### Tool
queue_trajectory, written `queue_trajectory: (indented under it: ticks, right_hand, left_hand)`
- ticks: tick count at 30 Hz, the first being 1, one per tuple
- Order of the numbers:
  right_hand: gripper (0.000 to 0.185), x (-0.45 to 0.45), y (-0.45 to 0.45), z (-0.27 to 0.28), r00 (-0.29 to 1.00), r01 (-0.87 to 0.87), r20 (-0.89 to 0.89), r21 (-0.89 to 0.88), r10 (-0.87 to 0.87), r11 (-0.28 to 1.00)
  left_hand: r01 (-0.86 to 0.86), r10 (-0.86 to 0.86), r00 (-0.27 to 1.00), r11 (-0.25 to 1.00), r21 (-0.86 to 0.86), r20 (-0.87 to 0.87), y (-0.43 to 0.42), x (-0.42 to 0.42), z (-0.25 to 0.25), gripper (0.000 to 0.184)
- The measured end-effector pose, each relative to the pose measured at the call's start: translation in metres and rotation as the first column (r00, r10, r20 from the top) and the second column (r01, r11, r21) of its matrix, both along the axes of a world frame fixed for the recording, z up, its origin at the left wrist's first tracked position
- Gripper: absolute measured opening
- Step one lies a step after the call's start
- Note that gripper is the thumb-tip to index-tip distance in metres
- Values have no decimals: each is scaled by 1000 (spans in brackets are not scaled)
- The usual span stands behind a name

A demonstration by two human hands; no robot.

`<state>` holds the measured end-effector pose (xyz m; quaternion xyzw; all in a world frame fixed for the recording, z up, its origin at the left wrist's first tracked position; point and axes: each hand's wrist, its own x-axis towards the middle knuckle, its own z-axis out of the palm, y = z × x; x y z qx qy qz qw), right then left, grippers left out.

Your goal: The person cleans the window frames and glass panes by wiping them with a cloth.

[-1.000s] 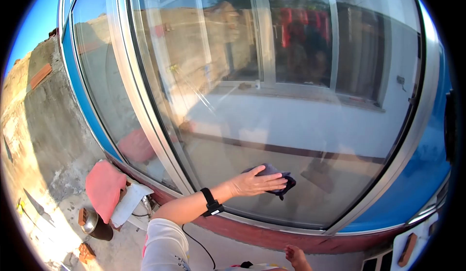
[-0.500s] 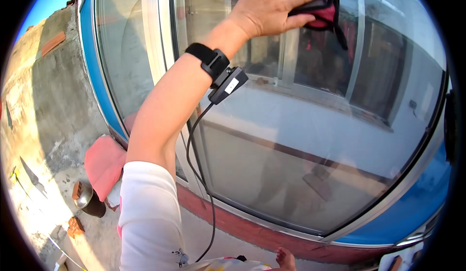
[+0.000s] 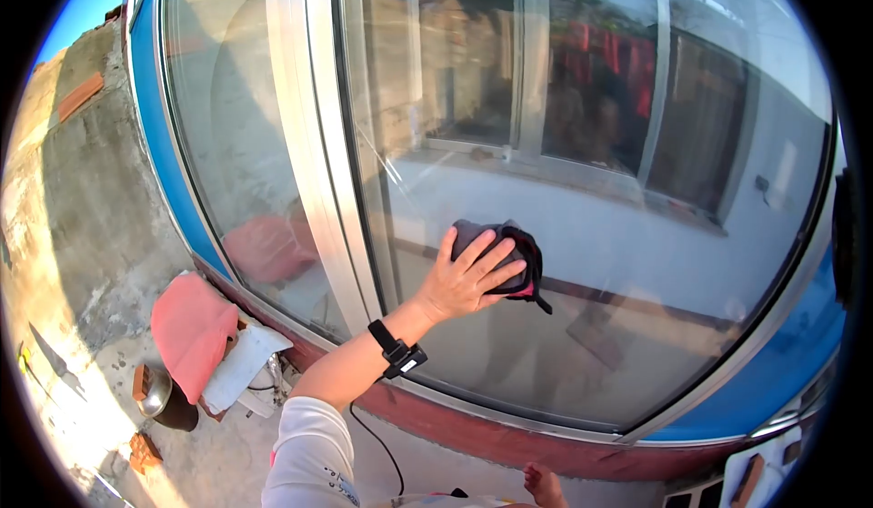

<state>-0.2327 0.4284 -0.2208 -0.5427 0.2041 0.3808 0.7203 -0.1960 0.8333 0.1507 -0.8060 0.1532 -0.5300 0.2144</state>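
My left hand presses a dark grey cloth with black edging and a bit of pink against the large glass pane. Its fingers are spread over the cloth, and the palm side is hidden. A black strap with a small box and a cable is on that wrist. Low in the view, near the red ledge below the window, my right hand hangs with its fingers curled and nothing visible in them.
Metal frame bars border the panes. At lower left are a pink cloth bundle, a metal container with a brick piece on it, and another brick piece. A rough wall stands left. A white board lies lower right.
My left hand went up the pane with the cloth, then came down to mid-pane, higher than a second ago. My right hand stays low. The view has shifted slightly.
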Motion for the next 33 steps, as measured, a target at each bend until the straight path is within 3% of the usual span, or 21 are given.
queue_trajectory:
  ticks: [3,6,8,9,10,11,12,14,15,18,20,21,22,25,30,33]
  right_hand:
    - [18,-5,20,2,999,-4,43,4,4,1000]
    - [18,-18,32,11,1000,-15,3,6,15,1000]
    - [21,-32,38,27,991,-129,73,344,111,930]
    - [21,-37,41,22,992,-126,67,345,109,930]
    - [18,-41,45,15,999,-55,9,193,54,980]
    - [18,-45,48,9,999,6,-41,31,-5,999]
    - [18,-45,46,4,999,-5,-53,27,6,1000]
    - [18,-40,40,-4,1000,21,-5,79,-21,997]
    - [18,-42,45,44,999,53,-15,20,-52,998]
    - [17,-30,38,58,993,101,51,19,-102,995]
    - [14,-22,35,59,985,154,78,16,-154,988]
    - [15,-19,36,64,982,173,78,17,-174,985]
    - [15,-17,34,67,978,190,82,14,-191,982]
    - [16,-16,24,64,984,170,42,17,-171,985]
    - [19,-11,3,48,997,73,1,-51,-73,996]
    - [19,-8,1,52,1000,25,-15,-86,-26,996]
  left_hand:
    - [-32,31,995,999,-6,-100,27,-19,-78,73]
    - [-107,103,981,994,-10,-163,46,-36,-104,66]
    - [-86,81,978,996,-17,-190,42,-40,-79,65]
    - [-98,80,988,985,-144,-128,39,-36,-56,64]
    - [-108,92,993,957,-271,-71,37,-33,-28,64]
    - [-73,83,996,950,-303,21,37,-30,11,63]
    - [-40,81,990,942,-332,112,38,-26,56,63]
    - [-9,90,962,955,-296,259,43,-17,143,63]
    - [16,79,932,966,-257,355,48,-11,187,62]
    - [16,43,831,995,-101,554,65,5,313,58]
    - [-16,77,799,994,-106,596,79,9,380,58]
    - [4,20,793,999,-39,608,97,15,403,58]
    - [-46,74,781,997,-61,619,99,16,410,57]
    - [0,7,792,1000,-12,610,92,18,370,56]
    - [19,61,896,984,-177,439,61,3,178,58]
    - [-34,120,962,944,-327,246,52,-10,47,62]
